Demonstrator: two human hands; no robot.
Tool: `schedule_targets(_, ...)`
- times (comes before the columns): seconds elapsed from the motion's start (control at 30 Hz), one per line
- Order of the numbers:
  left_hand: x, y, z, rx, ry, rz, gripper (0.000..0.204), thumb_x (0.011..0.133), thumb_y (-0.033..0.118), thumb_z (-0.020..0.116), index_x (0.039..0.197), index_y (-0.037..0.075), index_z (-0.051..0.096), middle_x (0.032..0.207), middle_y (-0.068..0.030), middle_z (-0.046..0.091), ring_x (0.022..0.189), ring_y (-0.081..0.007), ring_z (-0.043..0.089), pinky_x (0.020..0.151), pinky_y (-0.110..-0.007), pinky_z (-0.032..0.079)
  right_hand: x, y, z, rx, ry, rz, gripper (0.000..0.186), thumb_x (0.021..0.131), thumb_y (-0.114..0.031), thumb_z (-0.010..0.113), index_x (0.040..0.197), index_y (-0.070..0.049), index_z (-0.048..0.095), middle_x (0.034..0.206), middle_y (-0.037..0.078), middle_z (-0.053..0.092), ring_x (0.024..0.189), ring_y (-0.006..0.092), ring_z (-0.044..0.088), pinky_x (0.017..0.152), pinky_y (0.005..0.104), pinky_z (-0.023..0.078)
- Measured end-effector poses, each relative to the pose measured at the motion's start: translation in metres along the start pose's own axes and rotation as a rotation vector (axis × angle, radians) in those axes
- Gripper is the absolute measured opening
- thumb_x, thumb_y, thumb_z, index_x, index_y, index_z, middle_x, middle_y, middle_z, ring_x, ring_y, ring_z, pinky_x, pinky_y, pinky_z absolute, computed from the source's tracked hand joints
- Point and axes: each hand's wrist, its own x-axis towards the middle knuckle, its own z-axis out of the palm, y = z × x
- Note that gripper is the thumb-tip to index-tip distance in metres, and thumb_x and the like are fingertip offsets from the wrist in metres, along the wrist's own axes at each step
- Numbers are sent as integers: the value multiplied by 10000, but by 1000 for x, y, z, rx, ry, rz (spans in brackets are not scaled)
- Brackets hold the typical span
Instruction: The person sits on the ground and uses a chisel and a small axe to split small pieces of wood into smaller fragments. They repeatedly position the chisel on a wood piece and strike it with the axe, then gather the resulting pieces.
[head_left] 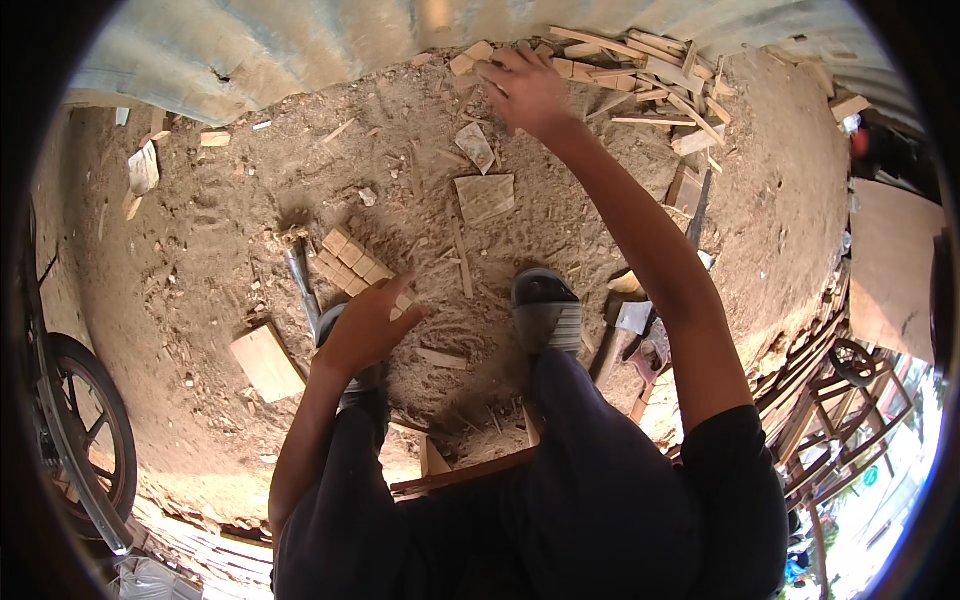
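Note:
My left hand is at the near end of a neat group of small wooden blocks on the dirt, thumb apart from the fingers. It covers part of the group, so I cannot see how firmly it touches them. My right hand reaches far ahead, slightly blurred, with fingers apart. Its fingertips are beside a loose wooden block near the corrugated sheet. To the right of that hand lies a heap of wood offcuts.
A metal tool lies left of the blocks, near a flat board. Tiles lie ahead of my shoes. Corrugated metal borders the far side. A wheel stands at left, a wooden frame at right.

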Motion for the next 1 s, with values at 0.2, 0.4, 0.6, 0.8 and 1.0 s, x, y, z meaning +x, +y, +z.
schedule_targets(0.2,-5,-9,0,28,47,16,586,885,388,571,1306,-3,452,1005,-238,610,965,-380,576,843,-432,446,-5,73,-87,90,76,169,213,830,-185,637,1028,-113,667,938,89,628,869,278,607,760,387,509)
schedule_targets(0.4,-1,-10,5,39,60,64,582,887,388,564,1310,5,450,968,-234,610,935,-381,574,822,-435,446,-30,162,-85,-482,-309,841,721,788,-279,681,1385,-47,351,1160,237,562,1011,401,579,902,424,485)
schedule_targets(0.6,0,-13,7,46,43,23,598,885,403,563,1314,4,446,979,-241,608,942,-390,571,829,-442,445,9,49,14,250,-496,573,703,784,-370,644,1315,33,419,1224,255,530,1106,356,550,917,441,473)
schedule_targets(0.8,0,-17,8,72,8,-69,568,876,360,612,1370,142,433,1199,-170,590,1073,-287,588,892,-353,467,52,-20,34,271,-452,806,430,775,-320,664,1028,26,621,986,204,655,915,350,649,800,432,525)
schedule_targets(1.0,1,-18,12,61,59,56,591,891,412,554,1304,1,455,951,-256,609,919,-397,573,813,-450,448,40,-23,45,119,-487,714,270,841,-220,612,1002,-3,623,959,184,650,902,334,649,778,451,524)
